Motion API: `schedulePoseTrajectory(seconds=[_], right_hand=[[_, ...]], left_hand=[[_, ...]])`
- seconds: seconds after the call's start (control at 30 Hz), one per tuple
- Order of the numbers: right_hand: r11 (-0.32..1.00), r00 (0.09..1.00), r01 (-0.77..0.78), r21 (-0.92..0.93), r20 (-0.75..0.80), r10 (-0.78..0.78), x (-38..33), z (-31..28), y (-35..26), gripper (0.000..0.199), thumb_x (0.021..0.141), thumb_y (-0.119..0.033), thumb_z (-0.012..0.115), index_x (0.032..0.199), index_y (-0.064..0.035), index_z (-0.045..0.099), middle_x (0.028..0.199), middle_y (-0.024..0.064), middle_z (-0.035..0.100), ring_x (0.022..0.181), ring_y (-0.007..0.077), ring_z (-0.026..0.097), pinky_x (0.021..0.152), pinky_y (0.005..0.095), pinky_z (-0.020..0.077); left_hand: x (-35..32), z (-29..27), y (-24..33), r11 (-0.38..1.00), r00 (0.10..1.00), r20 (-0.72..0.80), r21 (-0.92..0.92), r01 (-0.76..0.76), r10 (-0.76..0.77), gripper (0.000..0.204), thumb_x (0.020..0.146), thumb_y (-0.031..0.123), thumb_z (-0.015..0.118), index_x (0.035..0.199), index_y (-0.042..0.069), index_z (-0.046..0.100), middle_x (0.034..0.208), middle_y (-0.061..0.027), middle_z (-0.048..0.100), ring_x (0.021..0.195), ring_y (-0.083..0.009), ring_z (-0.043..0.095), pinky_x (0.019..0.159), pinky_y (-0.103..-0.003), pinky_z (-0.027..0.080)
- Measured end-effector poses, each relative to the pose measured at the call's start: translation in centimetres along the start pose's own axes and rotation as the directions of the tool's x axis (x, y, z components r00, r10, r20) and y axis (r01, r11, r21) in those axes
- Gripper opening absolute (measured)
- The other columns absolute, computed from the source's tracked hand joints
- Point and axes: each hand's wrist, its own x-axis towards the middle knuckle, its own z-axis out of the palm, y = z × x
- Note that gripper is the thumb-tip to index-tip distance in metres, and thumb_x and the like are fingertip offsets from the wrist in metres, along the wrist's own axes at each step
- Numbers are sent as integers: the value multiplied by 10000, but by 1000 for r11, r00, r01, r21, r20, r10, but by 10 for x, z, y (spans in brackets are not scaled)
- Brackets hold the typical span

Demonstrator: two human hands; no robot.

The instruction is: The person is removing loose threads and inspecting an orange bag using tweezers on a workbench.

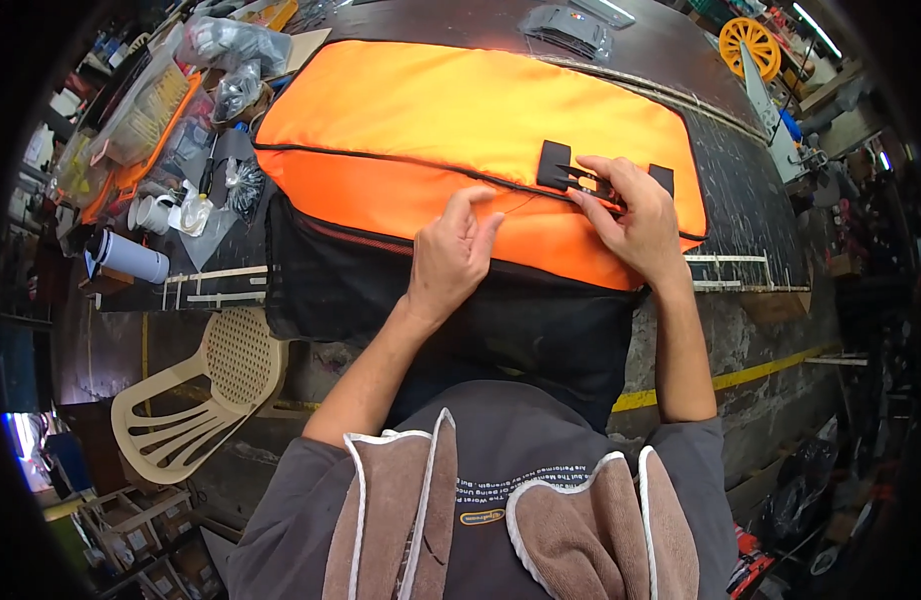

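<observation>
A person looks down at a large padded bag of bright orange woven fabric with black lower panel [451, 130], lying flat across a dark worktable [741, 200] and drooping over its near edge. The right hand [631, 215] rests on the bag's seam, fingertips pressing a small black fabric tab [559, 166] flat against the orange cloth. The left hand [451, 255] sits just beside it on the orange panel, fingers curled narrow with thumb and forefinger pinched close, whether on a thread cannot be told. The bag looks soft, limp and fairly light, likely to slump and slide; the black tab or the stitched seam seems the firmest place to grip. A cream perforated plastic chair [206, 390] stands at lower left, and clutter in clear plastic bags [231, 45] lies at the table's far left
</observation>
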Motion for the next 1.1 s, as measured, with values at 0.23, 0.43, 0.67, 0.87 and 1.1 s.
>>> schedulePoseTrajectory(seconds=[0.23,0.43,0.67,0.87,1.1], right_hand=[[999,1000,-20,-47,-8,20,-24,-11,1,295,921,-172,879,1170,-47,782,1004,97,781,823,258,757,754,379,589],[999,1000,1,-36,-23,-1,-35,-7,7,265,923,-164,879,1147,-55,789,930,76,751,799,257,736,741,384,563],[970,976,209,-121,-33,-215,-37,5,18,184,949,-148,849,1112,-82,796,871,58,709,764,253,698,685,396,510],[937,959,280,-209,9,-285,-31,17,18,188,952,-154,849,1121,-92,797,854,45,682,744,233,681,653,390,478],[1000,999,-20,8,-43,21,-29,5,-2,181,928,-195,878,1012,-53,804,862,78,744,713,277,716,649,400,549]], left_hand=[[31,17,11,708,854,33,543,-452,520,330,921,149,861,1241,100,802,861,-55,678,789,-270,685,713,-438,514],[40,26,0,573,735,88,567,-592,673,68,920,129,825,945,101,768,856,-21,641,817,-222,679,689,-403,470],[17,31,2,746,840,70,423,-514,539,102,883,91,826,936,105,740,975,-46,704,907,-246,704,756,-424,483],[12,40,7,841,894,11,334,-425,448,106,896,82,821,966,94,742,1182,-83,782,1074,-311,705,903,-421,487],[33,23,30,808,875,-16,393,-439,483,65,929,58,783,965,72,731,1028,-87,775,1049,-306,704,944,-452,481]])
